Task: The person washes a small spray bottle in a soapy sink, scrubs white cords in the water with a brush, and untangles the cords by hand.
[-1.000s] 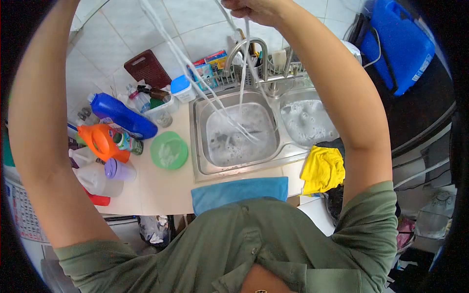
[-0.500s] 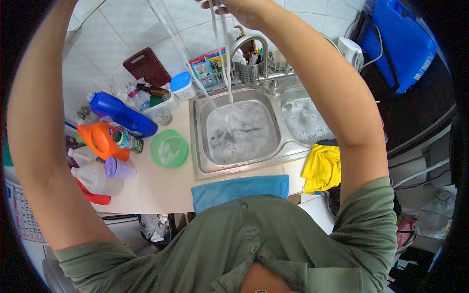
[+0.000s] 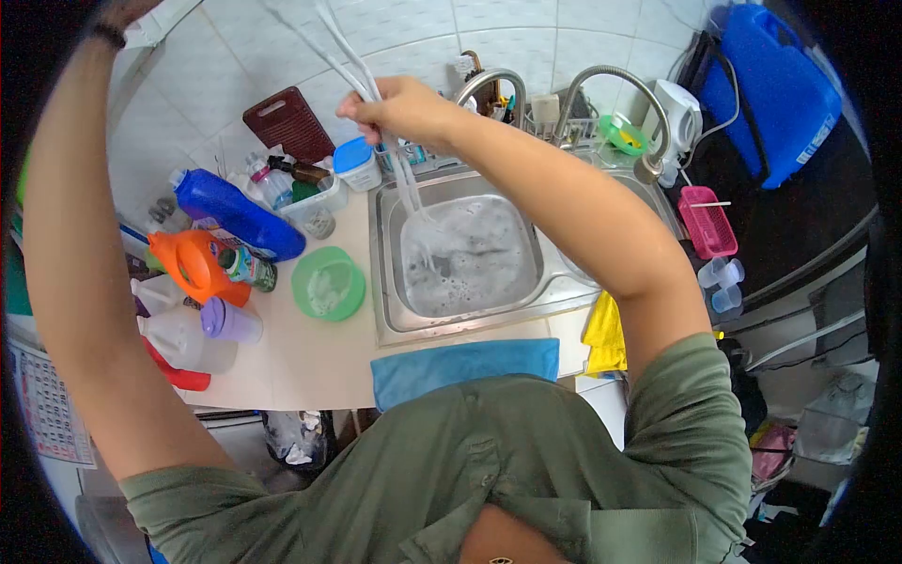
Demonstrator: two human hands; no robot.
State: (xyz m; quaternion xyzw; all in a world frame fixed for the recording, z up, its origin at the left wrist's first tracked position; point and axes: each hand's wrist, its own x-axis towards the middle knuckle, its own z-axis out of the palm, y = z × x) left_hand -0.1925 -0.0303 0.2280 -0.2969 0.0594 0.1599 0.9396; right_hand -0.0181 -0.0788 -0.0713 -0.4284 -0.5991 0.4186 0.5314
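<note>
Long white cords (image 3: 406, 183) run from above the top edge of the view down into the soapy water of the left sink basin (image 3: 383, 282). Partway along them, my right hand (image 3: 399, 111) is closed, its thumb and fingers pinching the cords over the back of that basin. My left hand (image 3: 127, 11) is raised at the top left corner, with a dark band at the wrist. Its fingers are cut off by the frame, so what they hold cannot be seen. The cords' lower ends are under grey, foamy water.
Left of the sink stand a green bowl (image 3: 328, 284) with suds, a blue bottle (image 3: 235, 214), an orange bottle (image 3: 195, 268) and a lidded tub (image 3: 356, 164). A blue cloth (image 3: 465, 369) lies along the front edge. Two curved taps (image 3: 615, 72) rise behind. A pink basket (image 3: 707, 222) is at right.
My right hand has come down from the top edge toward the basin, and it now grips the cords lower. The cords have drawn together, and my left hand has come slightly into view.
</note>
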